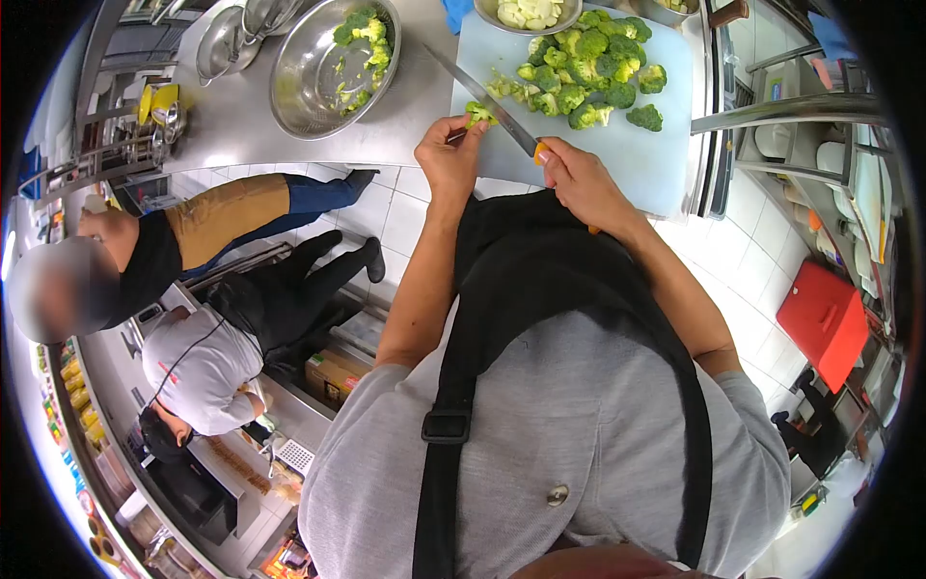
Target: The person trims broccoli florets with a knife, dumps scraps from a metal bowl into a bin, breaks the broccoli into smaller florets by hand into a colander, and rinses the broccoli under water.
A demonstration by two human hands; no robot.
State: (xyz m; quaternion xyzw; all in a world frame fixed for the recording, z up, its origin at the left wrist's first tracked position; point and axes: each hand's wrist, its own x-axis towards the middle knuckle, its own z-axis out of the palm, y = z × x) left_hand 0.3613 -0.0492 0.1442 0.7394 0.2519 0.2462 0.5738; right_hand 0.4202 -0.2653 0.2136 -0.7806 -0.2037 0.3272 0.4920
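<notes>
My left hand (448, 162) pinches a small broccoli floret (479, 115) at the left edge of the pale cutting board (632, 169). In my right hand (586, 185) is a kitchen knife (487, 100) with an orange handle, its fingers wrapped round it. The long blade points up and to the left, passing close beside the floret; whether it touches cannot be made out. A heap of cut broccoli (588, 68) covers the upper part of the board, with one floret (645, 118) lying apart at the right.
Left of the board stands a large steel bowl (281, 95) with some broccoli inside. A bowl of pale slices (528, 13) sits beyond the heap. Two people, one in a tan apron (227, 217) and one in a white shirt (203, 372), are to my left. A red bin (823, 323) stands at right.
</notes>
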